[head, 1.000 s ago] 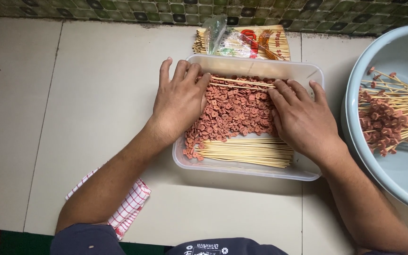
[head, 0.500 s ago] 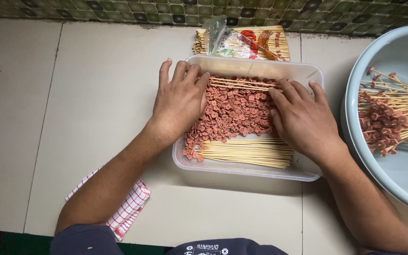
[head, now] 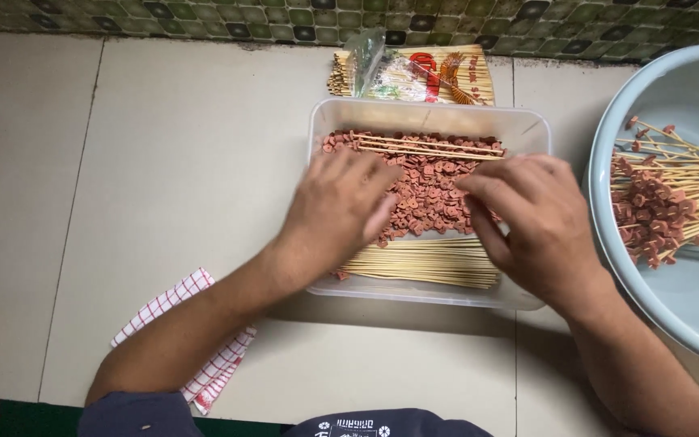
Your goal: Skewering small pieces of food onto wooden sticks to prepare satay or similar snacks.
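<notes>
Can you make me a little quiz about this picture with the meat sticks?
1. True or false: both hands are inside the clear plastic tub.
2. Where do the other loaded skewers lie? A) in the pale blue basin B) on the checked cloth C) on the packet of sticks
3. Fill in: the left hand and right hand rest on the small pieces of reddish ____.

Key: 1 true; 2 A; 3 meat.
</notes>
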